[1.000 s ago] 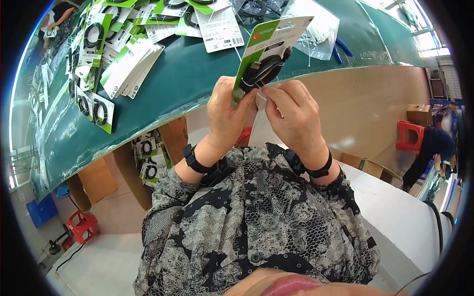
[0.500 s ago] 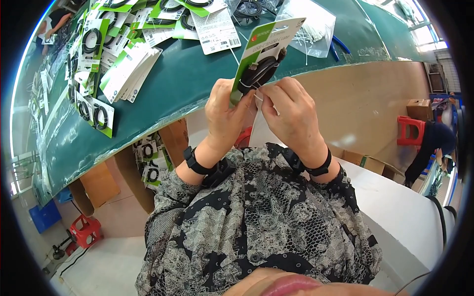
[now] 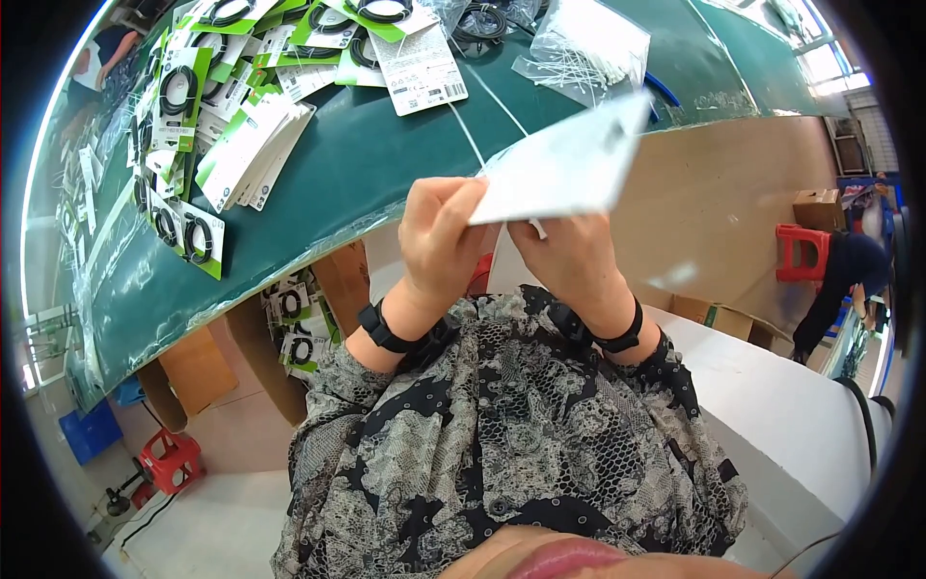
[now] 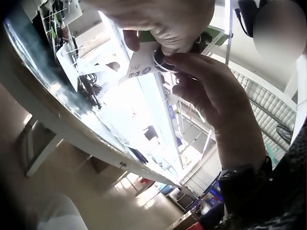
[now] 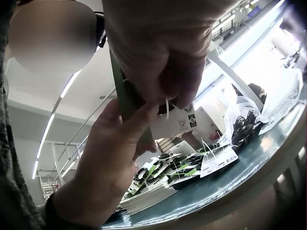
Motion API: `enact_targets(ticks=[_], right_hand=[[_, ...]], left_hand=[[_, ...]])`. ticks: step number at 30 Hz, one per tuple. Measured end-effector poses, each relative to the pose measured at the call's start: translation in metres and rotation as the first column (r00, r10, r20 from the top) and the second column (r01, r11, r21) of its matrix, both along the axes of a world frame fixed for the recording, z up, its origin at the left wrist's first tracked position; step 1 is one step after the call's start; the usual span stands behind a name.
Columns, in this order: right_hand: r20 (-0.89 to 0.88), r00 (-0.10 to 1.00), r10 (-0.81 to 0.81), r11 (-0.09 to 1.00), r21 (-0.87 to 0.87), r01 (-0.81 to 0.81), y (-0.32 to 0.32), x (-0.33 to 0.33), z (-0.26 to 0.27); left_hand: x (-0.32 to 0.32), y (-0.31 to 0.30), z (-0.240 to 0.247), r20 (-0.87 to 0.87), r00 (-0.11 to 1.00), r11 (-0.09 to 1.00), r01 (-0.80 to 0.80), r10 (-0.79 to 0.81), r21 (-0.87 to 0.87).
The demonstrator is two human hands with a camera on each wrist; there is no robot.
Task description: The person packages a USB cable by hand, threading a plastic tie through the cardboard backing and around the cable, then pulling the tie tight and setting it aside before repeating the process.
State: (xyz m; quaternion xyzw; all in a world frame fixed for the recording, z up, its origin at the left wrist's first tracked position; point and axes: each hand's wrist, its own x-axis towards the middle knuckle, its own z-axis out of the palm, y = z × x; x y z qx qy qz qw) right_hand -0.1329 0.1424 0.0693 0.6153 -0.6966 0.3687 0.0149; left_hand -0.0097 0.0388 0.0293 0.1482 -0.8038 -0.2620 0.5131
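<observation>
In the head view my left hand grips the near left edge of a backing card, tilted with its white face up. The coiled black cable on its other face is hidden there. My right hand is under the card's near edge, with a short white zip tie end at its fingers. The right wrist view shows the right fingers pinching that zip tie while the left hand holds the card's green edge. In the left wrist view the tie's white loop curves beside the dark cable.
Carded black cables lie heaped on the green table, beside stacked white cards. A clear bag of white zip ties and a blue-handled tool lie at the back. Loose zip ties lie near the hands. More packs sit below the table.
The card has tipped over from showing its printed green front and cable to showing its white back. My right hand has gone lower, partly behind it.
</observation>
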Motion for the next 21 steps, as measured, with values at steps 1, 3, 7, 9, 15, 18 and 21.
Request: enact_targets(ticks=[1, 3, 7, 9, 15, 18, 21], right_hand=[[-0.005, 1.0, 0.006, 1.0, 0.0, -0.006, 0.004, 0.003, -0.009], [0.739, 0.611, 0.285, 0.957, -0.257, -0.136, 0.016, 0.013, -0.038], [0.897, -0.258, 0.358, 0.887, -0.414, -0.207, 0.045, 0.006, -0.018], [0.83, -0.453, 0.327, 0.845, -0.471, -0.253, 0.043, 0.007, -0.013], [-0.022, -0.954, -0.299, 0.553, -0.819, -0.154, 0.029, 0.008, -0.008], [-0.418, -0.637, -0.648, 0.488, -0.87, 0.075, 0.012, 0.009, -0.009], [-0.557, -0.341, -0.757, 0.522, -0.83, 0.195, 0.004, 0.01, -0.008]], left_hand=[[0.001, -0.001, 0.0, -0.019, 1.0, 0.996, -0.003, 0.001, -0.091], [0.004, 0.001, 0.008, -0.026, 1.0, 0.99, -0.016, 0.012, -0.139], [0.009, 0.004, 0.022, -0.029, 0.999, 0.968, -0.023, 0.017, -0.249], [0.011, 0.004, 0.024, -0.023, 1.0, 0.959, -0.006, -0.001, -0.283], [0.011, 0.004, 0.023, -0.029, 1.0, 0.963, -0.011, 0.003, -0.268], [0.01, 0.004, 0.024, -0.042, 0.999, 0.966, -0.028, 0.018, -0.258], [0.009, 0.005, 0.026, -0.055, 0.998, 0.961, -0.051, 0.037, -0.273]])
